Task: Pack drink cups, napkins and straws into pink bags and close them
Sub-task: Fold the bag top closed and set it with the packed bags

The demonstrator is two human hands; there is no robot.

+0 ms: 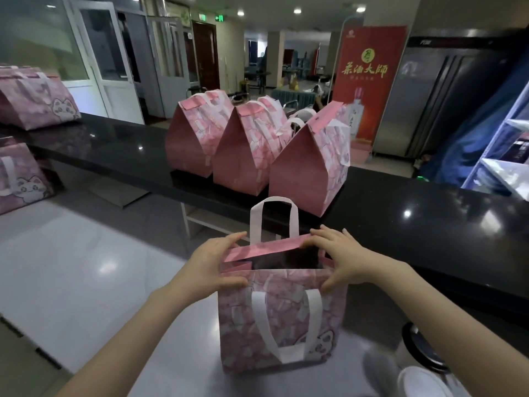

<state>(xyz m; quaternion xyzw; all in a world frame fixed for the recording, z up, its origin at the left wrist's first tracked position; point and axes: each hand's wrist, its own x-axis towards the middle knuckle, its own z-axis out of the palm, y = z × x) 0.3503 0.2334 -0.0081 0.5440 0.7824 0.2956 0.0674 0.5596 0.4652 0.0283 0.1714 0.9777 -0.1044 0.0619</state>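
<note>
Black counter (429, 213), three closed pink bags (246, 150) in a row on top, open pink bag (237, 325) upright on the pale surface (86, 267) in front, left hand (211, 265) gripping its left top corner, right hand (340, 259) gripping the right, each spanning far flap (266, 249) and near panel (286, 277).

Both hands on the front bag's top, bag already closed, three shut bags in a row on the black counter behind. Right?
Not closed: the head view shows the front bag open-topped. Left hand and right hand grip its top; three shut bags stand behind.
</note>
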